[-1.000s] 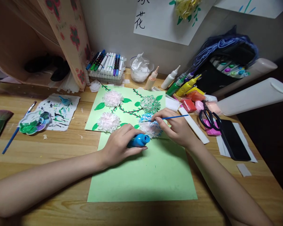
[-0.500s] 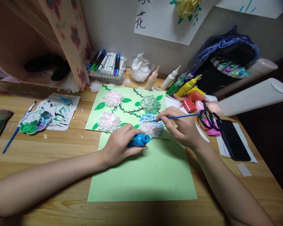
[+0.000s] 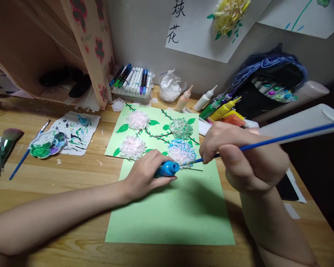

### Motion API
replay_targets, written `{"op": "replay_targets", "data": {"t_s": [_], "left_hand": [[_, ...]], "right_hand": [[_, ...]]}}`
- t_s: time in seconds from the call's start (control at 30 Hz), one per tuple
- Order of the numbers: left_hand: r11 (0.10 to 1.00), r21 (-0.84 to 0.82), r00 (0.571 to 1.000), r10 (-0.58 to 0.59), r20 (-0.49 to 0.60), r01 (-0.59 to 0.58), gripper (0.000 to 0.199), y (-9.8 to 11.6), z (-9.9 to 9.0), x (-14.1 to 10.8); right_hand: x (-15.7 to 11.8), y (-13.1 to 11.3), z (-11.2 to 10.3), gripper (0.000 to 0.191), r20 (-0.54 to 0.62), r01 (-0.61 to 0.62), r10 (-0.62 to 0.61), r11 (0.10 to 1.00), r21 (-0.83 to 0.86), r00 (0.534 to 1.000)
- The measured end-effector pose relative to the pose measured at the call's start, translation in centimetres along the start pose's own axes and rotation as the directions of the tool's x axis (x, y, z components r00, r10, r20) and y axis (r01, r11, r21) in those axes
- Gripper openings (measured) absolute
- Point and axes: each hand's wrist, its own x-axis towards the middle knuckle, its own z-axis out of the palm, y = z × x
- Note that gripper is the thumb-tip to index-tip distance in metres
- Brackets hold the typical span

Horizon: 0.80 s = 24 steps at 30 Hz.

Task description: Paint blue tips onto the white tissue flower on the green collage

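My left hand [image 3: 147,172] is wrapped round a blue paint bottle [image 3: 167,169], which lies tilted with its uncapped mouth toward the right. My right hand [image 3: 245,155] pinches a thin blue paintbrush [image 3: 263,143]; its tip is close to the bottle's mouth, and I cannot tell if they touch. Just behind the tip is a ruffled paper flower [image 3: 180,151] with blue dabs on its upper part and pale pink below. It sits on a light green sheet [image 3: 158,114] with a green-speckled flower [image 3: 181,128], two pale pink flowers [image 3: 132,147] and painted leaves. A plain green sheet [image 3: 169,218] lies under my hands.
At left are a paint palette [image 3: 48,144], a stained tissue [image 3: 85,139], another brush [image 3: 19,165] and a makeup-style brush [image 3: 11,141]. Markers [image 3: 132,79], a plastic bowl [image 3: 171,91] and paint bottles [image 3: 206,98] line the back. A dark phone [image 3: 288,187] lies partly behind my right arm.
My right hand has lifted toward the camera and drawn the brush tip from the blue-dabbed flower to the bottle's mouth. The left hand still holds the bottle; the view has shifted slightly.
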Motion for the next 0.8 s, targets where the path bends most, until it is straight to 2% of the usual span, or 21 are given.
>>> {"op": "replay_targets", "data": {"t_s": [0.1, 0.27, 0.5, 0.57, 0.63, 0.7, 0.73, 0.8], "left_hand": [[1.0, 0.002, 1.0, -0.02, 0.009, 0.02, 0.033, 0.1, -0.1, 0.0], [0.999, 0.018, 0.999, -0.039, 0.018, 0.039, 0.033, -0.1, 0.0, 0.1], [0.999, 0.015, 0.999, -0.036, 0.019, 0.035, 0.034, -0.2, 0.0, 0.1], [0.999, 0.007, 0.999, -0.036, 0.02, 0.036, 0.033, -0.2, 0.0, 0.1], [0.999, -0.004, 0.999, -0.037, 0.02, 0.037, 0.033, -0.2, 0.0, 0.1], [0.999, -0.015, 0.999, -0.039, 0.028, 0.039, 0.032, -0.2, -0.1, 0.2], [0.999, -0.019, 0.999, -0.038, 0.034, 0.038, 0.032, -0.2, -0.1, 0.2], [0.999, -0.025, 0.998, -0.033, 0.044, 0.034, 0.032, -0.2, -0.1, 0.3]], "right_hand": [[0.9, 0.5, 0.7, 0.024, 0.074, 0.038, -0.041, 0.998, 0.054, 0.996], [1.5, 1.3, 1.5, 0.028, 0.191, -0.018, 0.006, 0.998, 0.062, 0.982], [1.3, 2.5, 2.0, 0.032, 0.15, -0.171, 0.132, 0.941, 0.292, 0.98], [1.4, 2.8, 2.0, 0.032, 0.093, -0.175, 0.152, 0.92, 0.349, 0.984], [1.5, 3.3, 2.1, 0.031, -0.056, -0.137, 0.172, 0.912, 0.386, 0.984], [1.6, 4.1, 2.0, 0.032, -0.207, -0.117, 0.198, 0.931, 0.346, 0.958], [1.6, 4.5, 2.0, 0.033, -0.243, -0.141, 0.216, 0.946, 0.293, 0.946], [1.6, 5.5, 2.1, 0.034, -0.219, -0.226, 0.258, 0.961, 0.158, 0.941]]}}
